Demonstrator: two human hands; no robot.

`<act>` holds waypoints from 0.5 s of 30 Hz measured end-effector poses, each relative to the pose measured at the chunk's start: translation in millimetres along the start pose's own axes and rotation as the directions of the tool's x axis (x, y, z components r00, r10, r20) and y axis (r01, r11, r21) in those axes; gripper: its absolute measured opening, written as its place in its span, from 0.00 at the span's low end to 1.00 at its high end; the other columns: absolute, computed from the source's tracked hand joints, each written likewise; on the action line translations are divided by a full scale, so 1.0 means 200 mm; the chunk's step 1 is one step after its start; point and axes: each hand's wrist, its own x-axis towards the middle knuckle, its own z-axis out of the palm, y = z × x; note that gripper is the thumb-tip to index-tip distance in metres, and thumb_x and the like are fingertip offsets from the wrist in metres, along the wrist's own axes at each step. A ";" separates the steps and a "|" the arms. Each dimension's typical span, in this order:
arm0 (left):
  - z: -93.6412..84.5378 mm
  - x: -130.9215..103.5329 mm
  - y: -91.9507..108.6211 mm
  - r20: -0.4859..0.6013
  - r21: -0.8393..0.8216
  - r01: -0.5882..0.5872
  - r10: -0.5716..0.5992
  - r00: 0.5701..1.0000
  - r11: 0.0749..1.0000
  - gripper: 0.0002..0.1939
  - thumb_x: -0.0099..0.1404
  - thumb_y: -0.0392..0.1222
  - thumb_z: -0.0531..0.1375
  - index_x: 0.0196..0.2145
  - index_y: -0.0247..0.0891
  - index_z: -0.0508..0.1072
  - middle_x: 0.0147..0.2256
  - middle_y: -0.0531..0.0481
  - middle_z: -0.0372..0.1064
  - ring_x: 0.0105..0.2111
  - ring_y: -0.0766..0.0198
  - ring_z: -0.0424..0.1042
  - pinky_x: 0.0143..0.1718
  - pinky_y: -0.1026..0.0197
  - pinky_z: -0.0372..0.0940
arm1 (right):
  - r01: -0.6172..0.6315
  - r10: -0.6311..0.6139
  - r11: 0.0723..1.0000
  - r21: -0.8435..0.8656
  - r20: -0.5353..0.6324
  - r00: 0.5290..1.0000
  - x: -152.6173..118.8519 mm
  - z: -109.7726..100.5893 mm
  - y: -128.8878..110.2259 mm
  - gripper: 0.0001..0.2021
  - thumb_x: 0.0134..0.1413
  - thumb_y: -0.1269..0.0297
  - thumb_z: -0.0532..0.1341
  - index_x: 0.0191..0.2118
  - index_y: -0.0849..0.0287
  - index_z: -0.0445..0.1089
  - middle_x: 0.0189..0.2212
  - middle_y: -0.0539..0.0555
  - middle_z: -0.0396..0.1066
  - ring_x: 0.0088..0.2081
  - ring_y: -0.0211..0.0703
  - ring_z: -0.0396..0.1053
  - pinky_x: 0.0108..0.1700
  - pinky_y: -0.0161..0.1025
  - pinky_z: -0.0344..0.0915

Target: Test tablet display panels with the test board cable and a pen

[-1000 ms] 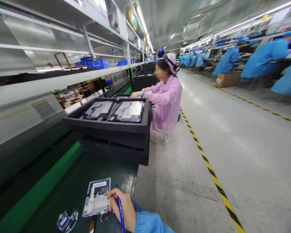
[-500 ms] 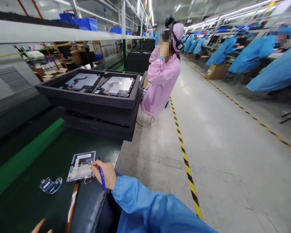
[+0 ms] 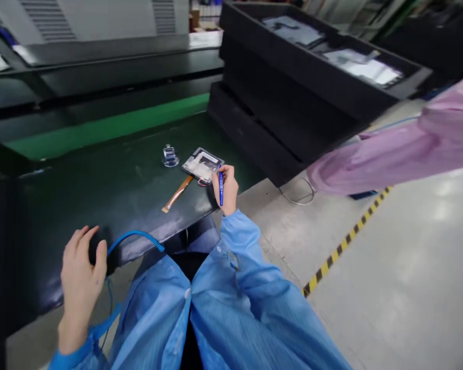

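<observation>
A blue pen point(image 3: 221, 187) is held in my right hand point(image 3: 229, 190), whose fingers are at the right edge of a small flat device with exposed parts point(image 3: 202, 164). An orange-brown flex strip point(image 3: 177, 194) runs from the device toward the table's front edge. Left of the device lies a small clear plastic piece point(image 3: 170, 156). My left hand point(image 3: 81, 264) is over the front edge of the table at the left, fingers apart and holding nothing. A blue coiled cord point(image 3: 135, 234) passes beside it.
The dark green table point(image 3: 111, 180) carries stacked black foam trays point(image 3: 293, 77) with flat panels at the right. A person in a pink sleeve point(image 3: 393, 139) is close by on the right. Yellow-black tape point(image 3: 347, 241) marks the floor.
The view has swung down and left. My left hand, barely in view before, now shows fully. My right hand still holds the pen beside the device.
</observation>
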 end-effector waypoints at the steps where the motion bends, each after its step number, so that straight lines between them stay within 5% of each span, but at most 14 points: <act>1: 0.00 -0.02 -0.02 -0.027 0.000 0.024 -0.024 0.999 1.000 0.31 0.74 0.54 0.46 0.56 0.21 0.69 0.59 0.28 0.63 0.63 0.41 0.58 0.64 0.43 0.54 | 0.074 -0.073 0.997 -0.020 0.054 0.996 0.02 0.01 -0.03 0.13 0.63 0.63 0.51 0.51 0.60 0.62 0.41 0.56 0.68 0.43 0.45 0.67 0.49 0.41 0.63; 4: 0.03 -0.04 -0.07 -0.098 -0.020 0.057 -0.059 0.993 0.998 0.27 0.74 0.51 0.48 0.54 0.22 0.71 0.59 0.28 0.62 0.64 0.43 0.58 0.65 0.45 0.53 | 0.286 -0.265 0.956 -0.064 0.233 0.936 0.07 0.07 -0.17 0.15 0.57 0.72 0.55 0.49 0.56 0.69 0.46 0.56 0.68 0.50 0.47 0.66 0.51 0.40 0.63; 7: 0.05 -0.03 -0.06 -0.107 -0.041 0.068 -0.073 0.992 0.997 0.24 0.73 0.48 0.50 0.52 0.26 0.73 0.59 0.30 0.63 0.63 0.44 0.59 0.65 0.45 0.53 | 0.382 -0.319 0.916 -0.127 0.346 0.882 0.13 0.12 -0.30 0.23 0.55 0.76 0.54 0.55 0.56 0.70 0.45 0.58 0.69 0.50 0.50 0.66 0.49 0.42 0.65; 12: 0.05 -0.04 -0.05 -0.096 -0.043 0.124 -0.128 0.987 0.991 0.18 0.73 0.43 0.52 0.55 0.33 0.71 0.61 0.34 0.62 0.64 0.46 0.58 0.66 0.42 0.52 | 0.405 -0.296 0.897 -0.177 0.440 0.848 0.12 0.10 -0.34 0.25 0.60 0.71 0.54 0.63 0.57 0.62 0.37 0.53 0.71 0.42 0.46 0.69 0.46 0.40 0.67; 15: 0.06 -0.08 -0.06 -0.059 -0.057 0.090 -0.093 0.994 0.994 0.22 0.71 0.39 0.53 0.61 0.38 0.65 0.63 0.36 0.60 0.64 0.43 0.58 0.66 0.38 0.52 | 0.274 -0.155 0.946 -0.171 0.503 0.850 0.09 -0.01 -0.34 0.22 0.64 0.68 0.53 0.62 0.56 0.61 0.38 0.54 0.73 0.42 0.44 0.71 0.46 0.39 0.67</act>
